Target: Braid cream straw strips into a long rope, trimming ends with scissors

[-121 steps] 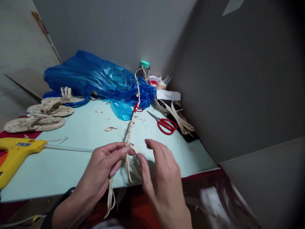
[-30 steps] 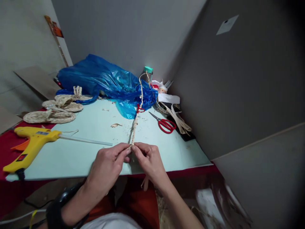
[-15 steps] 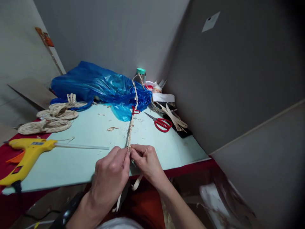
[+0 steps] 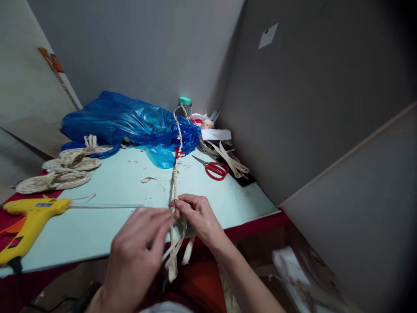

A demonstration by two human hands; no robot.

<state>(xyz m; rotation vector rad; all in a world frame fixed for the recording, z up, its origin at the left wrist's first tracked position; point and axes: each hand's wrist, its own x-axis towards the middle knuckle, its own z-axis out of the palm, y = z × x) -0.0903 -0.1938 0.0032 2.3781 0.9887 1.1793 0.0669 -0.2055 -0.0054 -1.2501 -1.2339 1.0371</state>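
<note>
A pale twisted fibre cord (image 4: pixel 175 180) runs up the table toward a blue plastic bag, with a red tie (image 4: pixel 179 152) knotted around it. My right hand (image 4: pixel 200 217) pinches its near end between thumb and fingers. Loose flat fibre strands (image 4: pixel 173 263) hang below this grip, over the table edge. Close beside them on the left is my left hand (image 4: pixel 137 248), fingers stretched toward the pinch and smeared by motion. Whether it holds a strand cannot be made out.
Left lie a yellow glue gun (image 4: pixel 35 221) with its stick and several coiled cord bundles (image 4: pixel 55 180). Red-handled scissors (image 4: pixel 216 170) and loose fibre strips (image 4: pixel 233 161) are to the right. Behind are the blue bag (image 4: pixel 130 117) and a teal-lidded jar (image 4: pixel 185 101). Grey panels enclose the table.
My left hand has come away from the cord's end, moving left and down, so the hanging strands show more. My right hand stays pinched there. The view has shifted slightly.
</note>
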